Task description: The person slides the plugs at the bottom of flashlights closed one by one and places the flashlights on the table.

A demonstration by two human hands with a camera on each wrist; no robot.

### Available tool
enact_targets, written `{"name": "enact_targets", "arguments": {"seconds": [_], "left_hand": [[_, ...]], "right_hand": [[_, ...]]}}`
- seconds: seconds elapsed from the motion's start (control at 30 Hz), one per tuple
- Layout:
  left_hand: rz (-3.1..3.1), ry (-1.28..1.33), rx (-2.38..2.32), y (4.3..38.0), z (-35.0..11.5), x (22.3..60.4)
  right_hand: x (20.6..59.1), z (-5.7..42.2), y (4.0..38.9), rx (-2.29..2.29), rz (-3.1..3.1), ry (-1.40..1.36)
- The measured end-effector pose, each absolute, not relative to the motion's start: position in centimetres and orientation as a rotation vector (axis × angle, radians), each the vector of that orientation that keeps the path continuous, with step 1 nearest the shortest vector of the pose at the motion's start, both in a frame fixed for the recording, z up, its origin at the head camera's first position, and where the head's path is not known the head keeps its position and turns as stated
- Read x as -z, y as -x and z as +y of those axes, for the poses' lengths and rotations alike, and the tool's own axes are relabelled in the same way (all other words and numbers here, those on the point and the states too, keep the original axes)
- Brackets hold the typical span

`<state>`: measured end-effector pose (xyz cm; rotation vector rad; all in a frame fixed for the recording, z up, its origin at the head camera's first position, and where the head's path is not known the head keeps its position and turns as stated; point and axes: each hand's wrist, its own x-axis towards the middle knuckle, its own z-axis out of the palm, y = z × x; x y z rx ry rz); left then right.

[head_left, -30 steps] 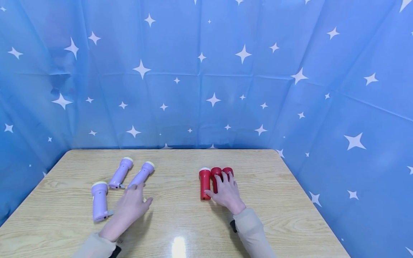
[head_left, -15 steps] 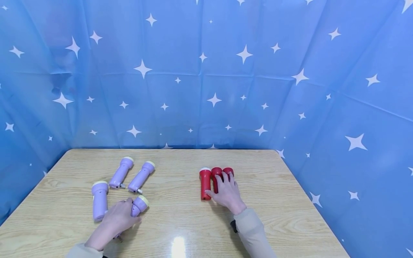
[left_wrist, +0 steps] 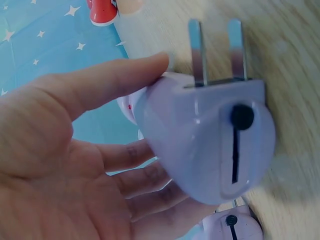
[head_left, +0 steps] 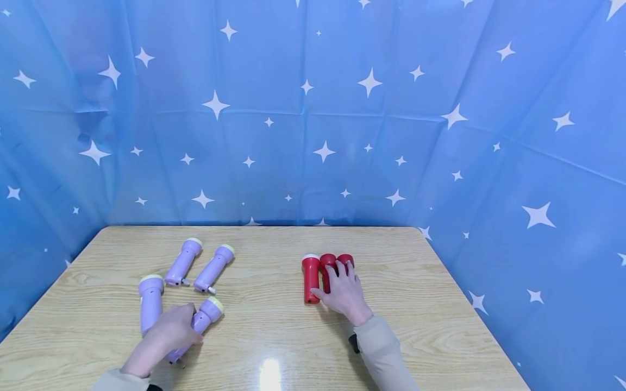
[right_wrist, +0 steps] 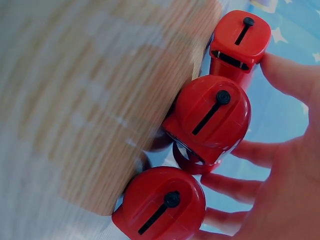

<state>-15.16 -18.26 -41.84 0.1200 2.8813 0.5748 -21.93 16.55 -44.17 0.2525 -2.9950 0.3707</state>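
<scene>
In the head view my left hand holds the nearest purple flashlight, which lies slantwise with its pale lens end away from me. Its rear end fills the left wrist view, with two metal plug prongs folded out. The thumb lies along one side, the fingers along the other. My right hand spreads over three red flashlights lying side by side. Its thumb touches the left red flashlight; its fingers rest over the middle one and the right one.
Three other purple flashlights lie nearby: one left of my left hand, and two farther back, a left one and a right one. A blue star-patterned curtain stands behind the wooden table.
My left hand has moved back toward me from the rear right purple flashlight onto the nearest one, then slid slightly lower left along it. My right hand has stayed put.
</scene>
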Motion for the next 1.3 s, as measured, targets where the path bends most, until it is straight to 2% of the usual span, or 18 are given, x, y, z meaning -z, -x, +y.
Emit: {"name": "enact_targets", "arguments": {"seconds": [0.77, 1.3], "left_hand": [[2.884, -0.101, -0.69, 15.9, -16.7, 41.7], [2.888, -0.146, -0.849, 18.0, -14.4, 42.0]], "right_hand": [[44.1, 16.6, 21.8, -0.393, -3.005, -0.236], [44.1, 16.4, 22.0, -0.407, -3.022, -0.215]]}}
